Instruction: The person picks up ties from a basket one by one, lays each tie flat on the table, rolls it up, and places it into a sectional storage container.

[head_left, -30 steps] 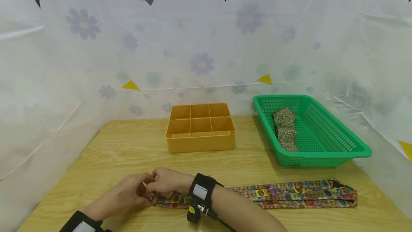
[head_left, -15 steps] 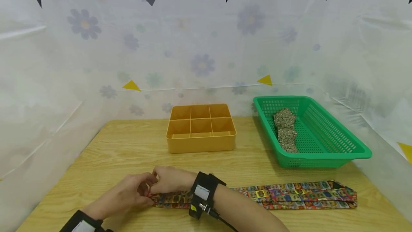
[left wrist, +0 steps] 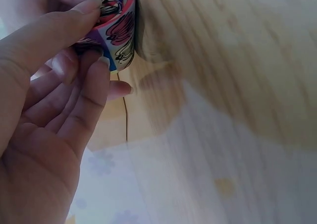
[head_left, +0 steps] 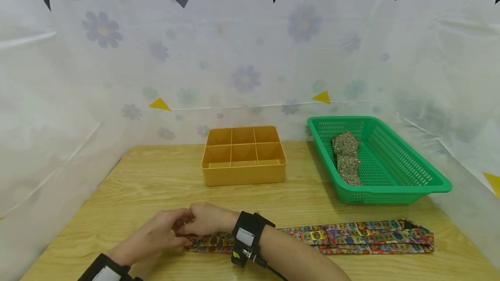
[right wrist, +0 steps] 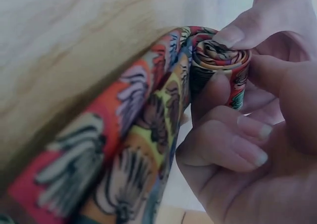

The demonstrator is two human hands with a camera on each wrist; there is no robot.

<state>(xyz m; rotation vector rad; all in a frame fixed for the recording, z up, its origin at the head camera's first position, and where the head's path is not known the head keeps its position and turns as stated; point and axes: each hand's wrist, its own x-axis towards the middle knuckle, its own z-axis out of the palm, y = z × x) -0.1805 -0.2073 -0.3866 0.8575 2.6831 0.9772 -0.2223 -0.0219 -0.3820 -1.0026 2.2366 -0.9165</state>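
A necktie (head_left: pixel 371 237) in a bright multicoloured print lies folded lengthwise across the front of the table, its left end wound into a small tight roll. My left hand (head_left: pixel 156 234) pinches that roll between thumb and fingers; the left wrist view shows the rolled necktie (left wrist: pixel 124 35) at its fingertips. Beside it, my right hand (head_left: pixel 211 219) grips the roll from the other side with curled fingers. Spiral layers of the necktie (right wrist: pixel 218 55) show between both hands in the right wrist view. From the head view the roll is mostly hidden by the fingers.
An orange divided box (head_left: pixel 245 174) with several compartments stands at the back middle of the wooden table (head_left: pixel 156 177). To its right, a green basket (head_left: pixel 390 187) holds brown, rough-textured pieces (head_left: pixel 345 144). A white flowered sheet (head_left: pixel 242 38) hangs behind and around the table.
Both hands stay at the necktie's left end and shift very slightly right as the fingers work over the roll. The roll is now more covered by the fingers. The flat part stays put.
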